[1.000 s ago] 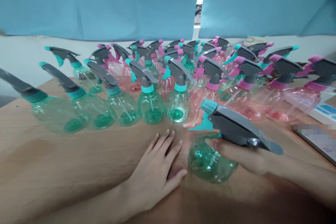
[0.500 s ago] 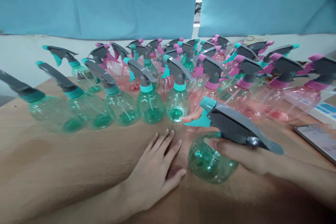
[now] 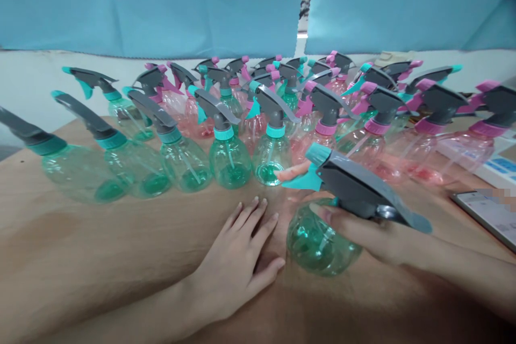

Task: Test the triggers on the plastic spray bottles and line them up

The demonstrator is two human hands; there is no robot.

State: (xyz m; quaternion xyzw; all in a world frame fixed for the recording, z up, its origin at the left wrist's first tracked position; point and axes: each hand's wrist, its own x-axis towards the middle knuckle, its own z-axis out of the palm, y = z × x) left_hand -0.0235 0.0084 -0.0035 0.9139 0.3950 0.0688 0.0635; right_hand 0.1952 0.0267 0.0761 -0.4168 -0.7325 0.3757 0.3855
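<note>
My right hand [image 3: 363, 231] is closed around the neck of a green spray bottle [image 3: 322, 244] with a grey and teal trigger head. A fingertip shows in front of the teal trigger; the other fingers are mostly hidden behind the bottle. The nozzle points left, and the bottle is slightly tilted. My left hand [image 3: 236, 258] lies flat on the wooden table [image 3: 121, 258], fingers stretched out, just left of that bottle and holding nothing. Beyond the hands stands a front row of spray bottles, among them a clear green one [image 3: 230, 164] and a pink one [image 3: 377, 145].
Several more green and pink spray bottles [image 3: 229, 91] crowd the table behind the front row. A phone [image 3: 487, 215] lies at the right edge, near a white and blue box [image 3: 500, 166]. Blue curtains [image 3: 161, 5] hang at the back, with a narrow bright gap.
The held spray bottle and my right hand have shifted very slightly up and left. My left hand stays in place on the table.
</note>
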